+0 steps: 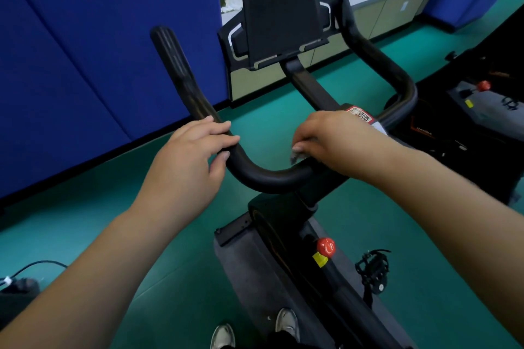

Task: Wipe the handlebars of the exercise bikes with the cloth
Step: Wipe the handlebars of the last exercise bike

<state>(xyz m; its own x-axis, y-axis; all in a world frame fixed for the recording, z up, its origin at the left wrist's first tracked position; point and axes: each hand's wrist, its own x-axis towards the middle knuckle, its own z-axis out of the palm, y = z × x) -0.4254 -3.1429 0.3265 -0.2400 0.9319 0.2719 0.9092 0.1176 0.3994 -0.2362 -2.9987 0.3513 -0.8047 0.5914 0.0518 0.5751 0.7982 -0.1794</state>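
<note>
Exercise bike (pixel 283 263): black, matte frame, grey fabric-look shroud. Handlebars (pixel 269 177): black, smooth rubbery tube, U-curved, ribbed grip ends angled upward. Tablet holder (pixel 279 8): black, flat, rectangular, rounded corners, mounted centre on stem. Left hand (pixel 188 159): resting over left bend of handlebars, fingers extended, thumb beneath. Right hand (pixel 329 142): fingers curled, pressing cloth (pixel 297 154) onto bar near stem; cloth pale, crumpled, mostly hidden. Resistance knob (pixel 326 246): red, round, glossy.

Gym room: exercise bikes (pixel 297 207), green sports floor (pixel 184 278), blue padded walls (pixel 85 51).
</note>
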